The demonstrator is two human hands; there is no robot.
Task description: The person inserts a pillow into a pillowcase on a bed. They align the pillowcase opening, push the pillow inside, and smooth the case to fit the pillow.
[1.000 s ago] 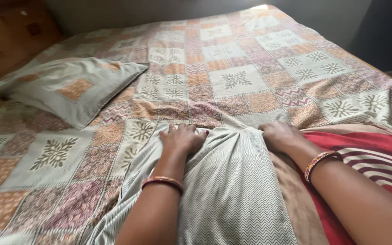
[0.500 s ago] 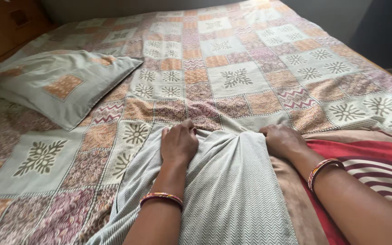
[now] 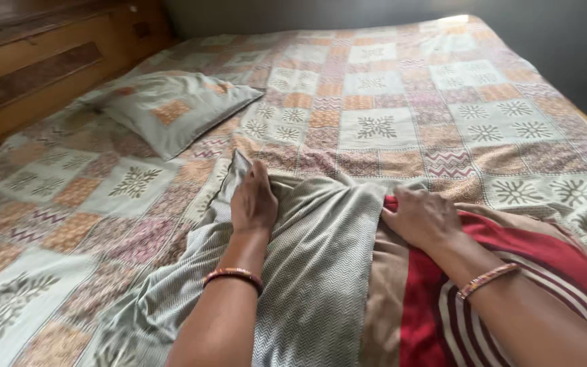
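Dim, soft daylight from far right; bright patch on bed (image 3: 453, 20) far corner. Headboard (image 3: 35, 75) side in shadow. Slight blur, fg arms soft. No glare.

Pillow (image 3: 171, 109) — wooden headboard (image 3: 35, 75) beyond

Left hand (image 3: 254, 202) gripping grey zigzag cloth (image 3: 314, 272), right hand (image 3: 421, 219) flat on red blanket (image 3: 545, 261)

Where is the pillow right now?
In the head view the pillow lies at upper left on the patterned bedsheet, near the wooden headboard, beyond the left hand.
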